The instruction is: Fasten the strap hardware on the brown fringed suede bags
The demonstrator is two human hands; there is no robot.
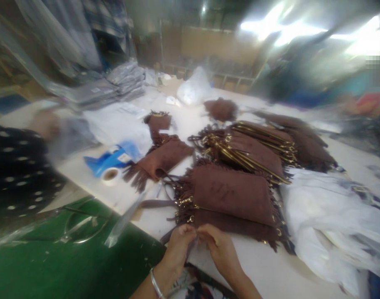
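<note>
My left hand, with a silver bangle at the wrist, is closed in a pinch at the table's front edge. Its fingertips meet those of my right hand, which is pinched too. Something thin and dark seems to lie between them, but blur hides what it is. Just beyond my fingers lies a brown fringed bag with gold clasps, on top of another brown piece. A brown strap runs out from its left side. Behind it are several more brown bags with gold zips in a heap.
White cloth or plastic wrapping lies right. At left are a tape roll in a blue dispenser, another brown fringed bag, and a person in a dotted sleeve. Grey packets stand behind.
</note>
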